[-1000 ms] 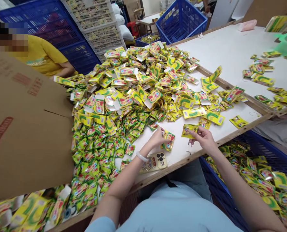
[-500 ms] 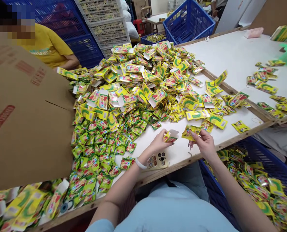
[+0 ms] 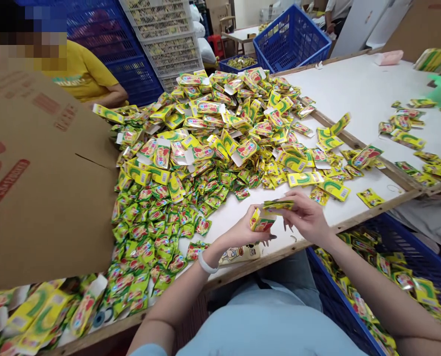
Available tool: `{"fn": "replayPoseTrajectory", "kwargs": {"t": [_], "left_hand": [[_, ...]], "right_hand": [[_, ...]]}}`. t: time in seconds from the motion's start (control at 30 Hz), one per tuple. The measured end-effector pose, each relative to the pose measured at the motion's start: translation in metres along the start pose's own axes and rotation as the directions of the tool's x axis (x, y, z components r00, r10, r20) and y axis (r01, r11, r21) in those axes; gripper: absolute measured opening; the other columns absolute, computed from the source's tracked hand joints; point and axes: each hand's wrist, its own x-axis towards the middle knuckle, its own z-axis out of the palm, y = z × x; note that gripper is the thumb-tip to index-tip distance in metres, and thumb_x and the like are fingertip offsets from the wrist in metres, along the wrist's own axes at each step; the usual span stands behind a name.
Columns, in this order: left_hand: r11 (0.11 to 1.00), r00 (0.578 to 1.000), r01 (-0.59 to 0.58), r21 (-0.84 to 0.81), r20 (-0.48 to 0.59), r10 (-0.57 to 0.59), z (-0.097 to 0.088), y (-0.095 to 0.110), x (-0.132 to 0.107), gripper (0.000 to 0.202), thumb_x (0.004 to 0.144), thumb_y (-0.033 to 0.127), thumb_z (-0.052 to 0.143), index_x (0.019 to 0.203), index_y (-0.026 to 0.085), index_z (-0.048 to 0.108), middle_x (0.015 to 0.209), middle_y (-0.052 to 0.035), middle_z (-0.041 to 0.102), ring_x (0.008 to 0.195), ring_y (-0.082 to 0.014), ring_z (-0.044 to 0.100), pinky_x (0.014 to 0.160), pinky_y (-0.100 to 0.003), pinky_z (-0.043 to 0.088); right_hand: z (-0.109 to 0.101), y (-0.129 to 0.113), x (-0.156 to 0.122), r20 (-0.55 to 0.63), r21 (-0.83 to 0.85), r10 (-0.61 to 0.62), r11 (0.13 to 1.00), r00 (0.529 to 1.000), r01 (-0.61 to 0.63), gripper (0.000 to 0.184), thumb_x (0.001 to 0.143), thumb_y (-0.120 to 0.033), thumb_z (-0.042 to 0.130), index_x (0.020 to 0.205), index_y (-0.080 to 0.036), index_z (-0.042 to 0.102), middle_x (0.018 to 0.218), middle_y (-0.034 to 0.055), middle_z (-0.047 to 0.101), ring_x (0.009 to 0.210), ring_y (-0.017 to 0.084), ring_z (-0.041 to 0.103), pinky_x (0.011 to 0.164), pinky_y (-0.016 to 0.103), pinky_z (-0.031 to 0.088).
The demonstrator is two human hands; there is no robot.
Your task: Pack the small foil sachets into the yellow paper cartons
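My left hand [image 3: 247,230] is closed around a small yellow-and-red carton [image 3: 262,221], its top facing my other hand. Between the thumb and fingers of my right hand [image 3: 309,217] is a yellow sachet [image 3: 278,204], held nearly flat right over the carton's upper end; whether it has entered the carton I cannot tell. Under my left wrist lies a phone [image 3: 238,254] in a cream case, partly covered. Beyond my hands rises a heap of small cartons [image 3: 205,123], with green sachets [image 3: 142,247] spread to the left.
A large cardboard box [image 3: 49,198] stands at the left, beside a person in a yellow shirt [image 3: 90,74]. Below the wooden table edge [image 3: 279,252], a blue crate [image 3: 402,237] holds sachets at the right. Another blue crate [image 3: 292,37] leans tilted behind the table.
My right hand has moved left with the yellow sachet, bringing it to the carton and turning it flatter. My left hand has tilted the carton more upright.
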Motion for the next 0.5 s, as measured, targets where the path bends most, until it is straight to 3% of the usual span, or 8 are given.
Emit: {"fn": "replayPoseTrajectory", "kwargs": {"t": [0.17,0.3,0.43,0.5], "left_hand": [[0.991,1.000,-0.020,0.133,0.021,0.018,0.004,0.008,-0.007,0.070,0.074,0.027,0.076,0.122,0.021,0.026,0.078,0.0060,0.054,0.067,-0.0118,0.052,0.060,-0.024,0.041],[0.971,1.000,-0.009,0.239,0.006,0.008,0.006,0.007,-0.008,0.067,0.079,0.026,0.068,0.131,0.022,0.025,0.079,0.0051,0.055,0.067,-0.0119,0.051,0.062,-0.025,0.039],[0.992,0.999,-0.019,0.127,-0.032,0.023,-0.004,-0.001,-0.006,0.069,0.078,0.033,0.069,0.132,0.026,0.027,0.086,0.0027,0.057,0.074,-0.0145,0.055,0.069,-0.028,0.045],[0.992,0.999,-0.028,0.119,-0.014,0.030,-0.014,-0.008,-0.001,0.071,0.074,0.039,0.073,0.132,0.030,0.032,0.084,0.0021,0.057,0.077,-0.0178,0.058,0.071,-0.031,0.048]], "right_hand": [[-0.003,-0.001,0.004,0.256,-0.253,0.100,0.967,0.962,-0.033,0.016,0.094,-0.030,0.058,0.100,-0.022,0.071,0.088,0.0027,0.054,0.064,0.011,0.056,0.051,0.021,0.051],[-0.001,-0.020,0.012,0.424,-0.464,0.122,0.880,0.898,0.100,0.017,0.093,-0.017,0.054,0.092,-0.018,0.071,0.083,0.0039,0.056,0.076,0.015,0.059,0.072,0.028,0.052],[0.005,-0.038,0.021,0.431,-0.441,0.126,0.893,0.893,0.086,0.017,0.092,-0.020,0.058,0.108,-0.018,0.063,0.093,0.0049,0.064,0.080,0.015,0.063,0.071,0.025,0.053],[0.006,-0.037,0.025,0.406,-0.433,0.066,0.892,0.911,0.129,0.012,0.092,-0.026,0.059,0.101,-0.018,0.064,0.091,0.0041,0.066,0.077,0.013,0.064,0.069,0.024,0.053]]}}
